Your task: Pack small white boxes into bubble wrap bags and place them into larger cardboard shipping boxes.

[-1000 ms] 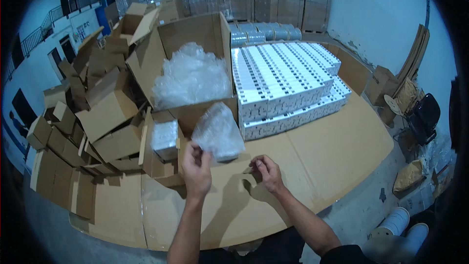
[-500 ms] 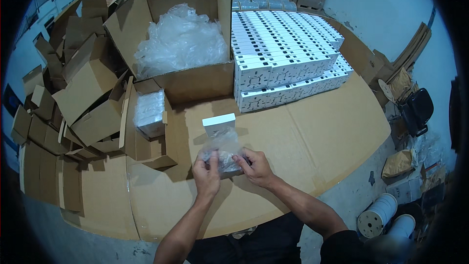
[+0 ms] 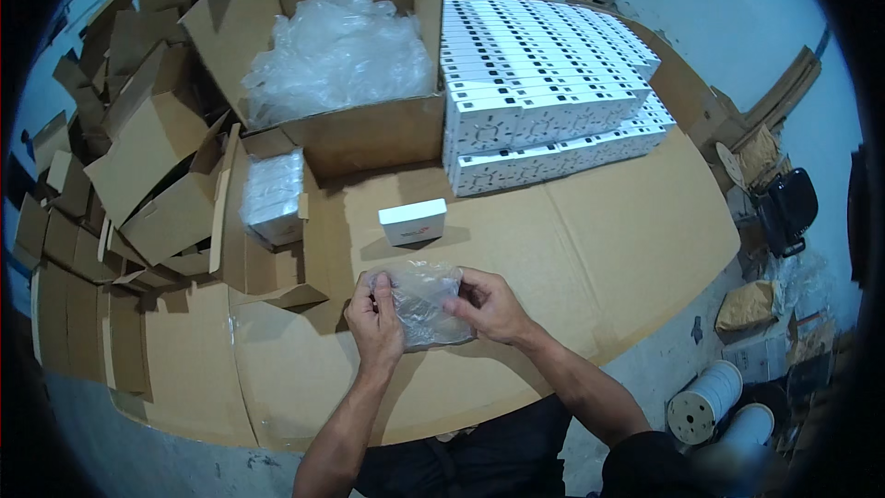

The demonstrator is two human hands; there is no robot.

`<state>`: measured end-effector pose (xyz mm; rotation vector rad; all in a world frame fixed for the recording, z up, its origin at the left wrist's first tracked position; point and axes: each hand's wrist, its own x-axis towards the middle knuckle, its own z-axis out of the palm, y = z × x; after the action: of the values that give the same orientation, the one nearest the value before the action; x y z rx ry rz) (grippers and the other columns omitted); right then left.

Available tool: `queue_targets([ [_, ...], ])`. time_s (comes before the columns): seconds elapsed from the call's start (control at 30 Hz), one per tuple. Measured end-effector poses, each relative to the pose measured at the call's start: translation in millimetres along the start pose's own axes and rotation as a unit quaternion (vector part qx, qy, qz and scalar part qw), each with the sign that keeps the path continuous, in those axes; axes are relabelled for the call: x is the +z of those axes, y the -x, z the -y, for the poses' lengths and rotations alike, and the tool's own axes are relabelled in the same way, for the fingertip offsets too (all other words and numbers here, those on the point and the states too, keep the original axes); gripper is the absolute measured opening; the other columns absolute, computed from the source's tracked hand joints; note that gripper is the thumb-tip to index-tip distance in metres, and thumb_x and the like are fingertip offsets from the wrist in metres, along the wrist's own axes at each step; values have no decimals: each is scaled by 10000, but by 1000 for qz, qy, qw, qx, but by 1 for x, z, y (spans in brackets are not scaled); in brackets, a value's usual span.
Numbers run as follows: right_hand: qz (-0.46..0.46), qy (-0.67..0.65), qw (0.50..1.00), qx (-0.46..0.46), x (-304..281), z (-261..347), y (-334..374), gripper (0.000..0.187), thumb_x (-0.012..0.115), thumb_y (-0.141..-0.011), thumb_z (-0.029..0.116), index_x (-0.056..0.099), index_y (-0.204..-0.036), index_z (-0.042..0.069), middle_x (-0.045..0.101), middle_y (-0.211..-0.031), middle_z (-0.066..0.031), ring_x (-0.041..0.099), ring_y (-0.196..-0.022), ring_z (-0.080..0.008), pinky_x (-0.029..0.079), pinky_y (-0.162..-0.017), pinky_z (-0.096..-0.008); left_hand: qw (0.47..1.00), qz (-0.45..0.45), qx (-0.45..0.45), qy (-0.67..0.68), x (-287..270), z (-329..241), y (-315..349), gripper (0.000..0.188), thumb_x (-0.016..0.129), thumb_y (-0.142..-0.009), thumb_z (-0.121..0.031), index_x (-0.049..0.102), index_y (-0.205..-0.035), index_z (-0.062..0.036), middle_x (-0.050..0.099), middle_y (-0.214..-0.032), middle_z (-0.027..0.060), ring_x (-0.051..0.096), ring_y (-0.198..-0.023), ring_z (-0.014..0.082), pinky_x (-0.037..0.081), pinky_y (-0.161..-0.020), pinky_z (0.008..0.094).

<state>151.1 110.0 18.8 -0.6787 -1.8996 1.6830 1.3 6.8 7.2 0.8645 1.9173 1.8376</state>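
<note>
Between my two hands a clear plastic bag (image 3: 424,306) is stretched out just above the cardboard-covered table. My left hand (image 3: 376,321) pinches its left side between thumb and fingers. On the right side, my right hand (image 3: 490,306) grips the bag, thumb on top and fingers behind it. A small white box (image 3: 412,223) stands on its edge just beyond the bag, untouched. Left of it, an open cardboard carton (image 3: 318,258) holds several white boxes wrapped in clear plastic (image 3: 274,195).
A large open carton (image 3: 369,146) heaped with clear plastic bags (image 3: 343,55) stands behind. Stacked white boxes (image 3: 553,115) fill the back right of the table (image 3: 636,231). Empty cartons (image 3: 157,148) pile up at left. Cable spools (image 3: 705,401) sit on the floor at right.
The crumpled bag is now spread flatter between my hands, which have moved slightly apart. The view has shifted a little, and more of the white box shows.
</note>
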Motion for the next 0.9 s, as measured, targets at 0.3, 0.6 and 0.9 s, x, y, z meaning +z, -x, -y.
queue_targets([
  [0.3,-123,-249,961,4,-17,-19,-6,189,596,-1053,179,647,-978,14,600,-808,34,514,-726,-43,453,-657,-227,994,106,-27,19,0,-8,6,242,536,-1073,-232,623,-1008,-15,526,-735,-14,456,-667,76,401,-587,258],
  [0.6,-163,6,986,-17,27,-9,3,279,566,-1059,235,607,-921,-4,565,-692,-21,496,-663,-80,455,-606,-305,1000,-5,-6,9,3,3,1,365,498,-1090,-275,545,-852,-1,471,-720,-18,416,-696,77,390,-623,264],
  [0.9,-217,30,975,-30,21,-15,0,351,543,-1071,260,562,-856,-17,525,-649,-61,462,-637,-93,418,-559,-329,988,15,-44,149,2,-6,6,232,601,-1052,-237,585,-971,-21,552,-770,-30,485,-678,47,394,-565,237],
])
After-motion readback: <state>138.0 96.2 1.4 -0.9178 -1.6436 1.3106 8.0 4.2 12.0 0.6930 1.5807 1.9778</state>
